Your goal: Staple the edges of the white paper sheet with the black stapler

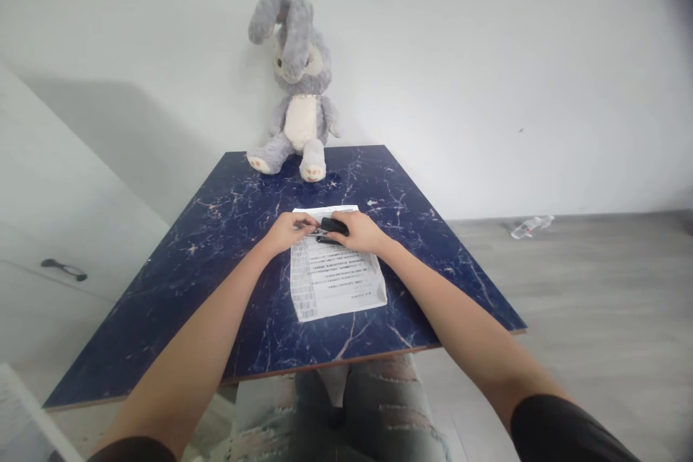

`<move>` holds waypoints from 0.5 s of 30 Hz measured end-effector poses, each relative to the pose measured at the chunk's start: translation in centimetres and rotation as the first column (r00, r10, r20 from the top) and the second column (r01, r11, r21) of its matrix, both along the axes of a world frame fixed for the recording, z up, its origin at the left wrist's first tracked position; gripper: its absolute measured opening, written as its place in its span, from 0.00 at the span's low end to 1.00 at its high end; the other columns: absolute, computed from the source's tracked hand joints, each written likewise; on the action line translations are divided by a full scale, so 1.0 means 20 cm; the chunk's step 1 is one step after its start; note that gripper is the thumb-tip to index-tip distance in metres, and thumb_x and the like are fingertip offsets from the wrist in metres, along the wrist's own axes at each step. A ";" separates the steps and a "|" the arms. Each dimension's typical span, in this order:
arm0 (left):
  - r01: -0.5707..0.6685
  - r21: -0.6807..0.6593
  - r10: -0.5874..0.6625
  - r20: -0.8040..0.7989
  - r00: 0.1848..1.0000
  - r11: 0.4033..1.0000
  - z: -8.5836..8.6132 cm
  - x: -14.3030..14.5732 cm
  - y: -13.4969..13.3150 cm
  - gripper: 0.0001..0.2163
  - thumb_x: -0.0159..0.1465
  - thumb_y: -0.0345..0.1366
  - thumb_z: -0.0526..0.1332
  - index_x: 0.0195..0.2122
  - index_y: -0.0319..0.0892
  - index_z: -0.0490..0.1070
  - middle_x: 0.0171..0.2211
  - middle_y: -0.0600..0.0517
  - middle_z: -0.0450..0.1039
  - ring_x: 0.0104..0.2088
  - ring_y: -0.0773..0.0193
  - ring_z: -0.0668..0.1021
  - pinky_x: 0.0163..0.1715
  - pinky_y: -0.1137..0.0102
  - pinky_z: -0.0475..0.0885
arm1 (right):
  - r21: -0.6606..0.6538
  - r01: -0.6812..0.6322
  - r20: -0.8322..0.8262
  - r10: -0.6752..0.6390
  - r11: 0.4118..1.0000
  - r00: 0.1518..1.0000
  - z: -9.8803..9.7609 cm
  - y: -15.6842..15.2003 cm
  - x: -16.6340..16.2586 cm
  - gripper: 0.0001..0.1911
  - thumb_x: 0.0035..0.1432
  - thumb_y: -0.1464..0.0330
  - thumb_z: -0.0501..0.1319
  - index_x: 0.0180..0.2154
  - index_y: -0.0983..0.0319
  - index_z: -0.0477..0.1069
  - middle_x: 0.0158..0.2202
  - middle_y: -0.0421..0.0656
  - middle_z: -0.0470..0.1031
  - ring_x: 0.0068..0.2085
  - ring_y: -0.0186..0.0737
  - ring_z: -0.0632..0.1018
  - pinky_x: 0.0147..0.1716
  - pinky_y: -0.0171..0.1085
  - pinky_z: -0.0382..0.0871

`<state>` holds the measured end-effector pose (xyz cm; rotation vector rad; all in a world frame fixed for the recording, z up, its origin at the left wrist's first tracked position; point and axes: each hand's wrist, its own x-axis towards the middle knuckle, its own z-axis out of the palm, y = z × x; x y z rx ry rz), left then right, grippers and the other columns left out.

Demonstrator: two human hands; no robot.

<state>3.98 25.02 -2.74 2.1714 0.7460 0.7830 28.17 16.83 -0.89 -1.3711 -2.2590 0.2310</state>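
Note:
A black stapler [334, 226] is held over the upper part of a printed sheet of paper [340, 281]. My right hand [358, 232] wraps round it from the right, hiding its right end. A thin pale strip shows between the stapler's upper and lower black parts. My left hand [289, 232] is at the stapler's left end, thumb and fingertips pinched together. What is between those fingertips is too small to make out. The paper is slightly creased and lies on the dark blue table.
The blue marble-patterned table [178, 281] has a grey plush rabbit [300, 101] sitting at its back edge against the wall. A crumpled clear plastic piece [531, 227] lies on the floor at right. A pale cabinet with a dark handle [63, 269] stands at left.

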 end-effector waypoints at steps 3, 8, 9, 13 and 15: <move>-0.008 -0.060 0.014 0.105 0.994 0.998 -0.01 0.00 0.00 0.11 0.68 0.45 0.63 0.40 0.42 0.74 0.40 0.45 0.84 0.38 0.58 0.84 0.43 0.63 0.78 | -0.003 0.005 0.002 -0.005 1.000 1.000 0.00 0.00 0.00 0.12 0.65 0.58 0.65 0.42 0.60 0.72 0.36 0.43 0.79 0.36 0.42 0.76 0.35 0.36 0.59; -0.058 -0.030 0.062 0.148 0.987 0.998 -0.02 0.01 0.00 0.09 0.69 0.43 0.61 0.41 0.43 0.68 0.33 0.50 0.81 0.33 0.63 0.82 0.38 0.68 0.75 | -0.014 0.009 0.001 -0.009 1.000 1.000 -0.01 0.00 0.01 0.13 0.64 0.58 0.65 0.43 0.60 0.72 0.36 0.44 0.79 0.36 0.41 0.75 0.35 0.36 0.59; -0.071 -0.020 0.073 0.145 0.987 0.997 -0.01 0.01 0.00 0.09 0.69 0.43 0.61 0.41 0.43 0.68 0.33 0.50 0.81 0.33 0.62 0.82 0.38 0.68 0.75 | -0.012 0.010 0.001 -0.010 1.000 1.000 -0.01 0.00 0.01 0.13 0.64 0.58 0.65 0.43 0.60 0.72 0.36 0.44 0.79 0.35 0.41 0.75 0.35 0.36 0.59; -0.060 0.013 0.058 0.097 0.994 0.998 0.00 0.01 -0.01 0.09 0.64 0.43 0.66 0.38 0.42 0.74 0.34 0.48 0.82 0.34 0.59 0.83 0.39 0.66 0.76 | -0.011 0.006 0.003 -0.006 1.000 1.000 0.00 0.00 0.00 0.12 0.64 0.58 0.65 0.42 0.60 0.71 0.36 0.43 0.78 0.35 0.41 0.75 0.35 0.36 0.59; -0.043 0.024 0.041 0.072 0.997 0.999 0.00 0.01 -0.01 0.09 0.62 0.42 0.68 0.35 0.41 0.77 0.34 0.49 0.82 0.34 0.59 0.82 0.39 0.65 0.76 | -0.017 0.009 0.005 -0.009 1.000 1.000 0.00 0.00 0.00 0.12 0.65 0.58 0.65 0.41 0.60 0.71 0.36 0.43 0.78 0.36 0.41 0.75 0.35 0.36 0.59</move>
